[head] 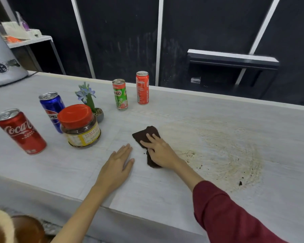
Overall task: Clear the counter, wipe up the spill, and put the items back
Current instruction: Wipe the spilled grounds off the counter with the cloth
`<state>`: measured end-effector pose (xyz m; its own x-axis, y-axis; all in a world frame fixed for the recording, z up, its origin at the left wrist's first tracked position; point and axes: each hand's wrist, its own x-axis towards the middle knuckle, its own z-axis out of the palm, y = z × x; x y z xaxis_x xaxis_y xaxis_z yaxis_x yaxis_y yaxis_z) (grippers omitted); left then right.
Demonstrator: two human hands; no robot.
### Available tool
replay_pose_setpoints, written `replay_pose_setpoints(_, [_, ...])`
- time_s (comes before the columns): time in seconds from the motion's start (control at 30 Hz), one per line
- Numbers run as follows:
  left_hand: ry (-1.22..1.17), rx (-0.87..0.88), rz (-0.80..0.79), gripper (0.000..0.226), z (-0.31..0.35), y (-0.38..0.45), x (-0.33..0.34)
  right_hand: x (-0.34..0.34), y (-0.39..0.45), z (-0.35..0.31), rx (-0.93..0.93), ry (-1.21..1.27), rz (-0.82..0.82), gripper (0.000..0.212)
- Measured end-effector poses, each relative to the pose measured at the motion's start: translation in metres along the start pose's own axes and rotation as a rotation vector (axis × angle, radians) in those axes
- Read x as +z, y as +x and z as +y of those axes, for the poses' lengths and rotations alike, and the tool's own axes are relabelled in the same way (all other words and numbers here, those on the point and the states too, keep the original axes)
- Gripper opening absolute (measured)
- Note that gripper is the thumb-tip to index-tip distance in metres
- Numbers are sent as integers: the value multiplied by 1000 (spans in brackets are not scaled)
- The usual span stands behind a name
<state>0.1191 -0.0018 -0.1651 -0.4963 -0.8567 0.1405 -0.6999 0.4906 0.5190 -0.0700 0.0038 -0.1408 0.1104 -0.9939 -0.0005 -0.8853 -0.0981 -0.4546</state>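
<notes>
My right hand [161,151] presses flat on a dark brown cloth [145,135] on the pale counter [165,195], at the left edge of a wide brownish smear [223,151] with dark crumbs. My left hand [117,166] rests palm down on the counter beside it, fingers together, holding nothing. Grouped to the left stand a red Coca-Cola can [20,131], a blue Pepsi can [52,109], a red-lidded jar [80,126], a small potted flower [90,100], a green Milo can [120,94] and a slim red can [142,87].
A grey machine [2,62] stands at the counter's far left corner. Behind the counter are dark wall panels, a black shelf [233,60] with a clear plastic cup [195,80] under it, and a white shelf [27,41] with clutter at the upper left.
</notes>
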Motion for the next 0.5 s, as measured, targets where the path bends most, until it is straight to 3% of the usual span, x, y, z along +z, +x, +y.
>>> replay_pose_setpoints(0.13, [9,39,9,53,-5,-1,3,3,-65,24,-32,-62,122,46])
replay_pose_setpoints(0.3, [35,69,1,50,-1,2,7,-29,-102,76,320,-85,260,45])
replay_pose_setpoints(0.4, [30,101,-16,50,2,5,8,-26,-76,56,403,-80,276,45])
replay_pose_setpoints(0.5, [16,112,-20,50,0,5,9,4,-63,13,311,-30,239,46])
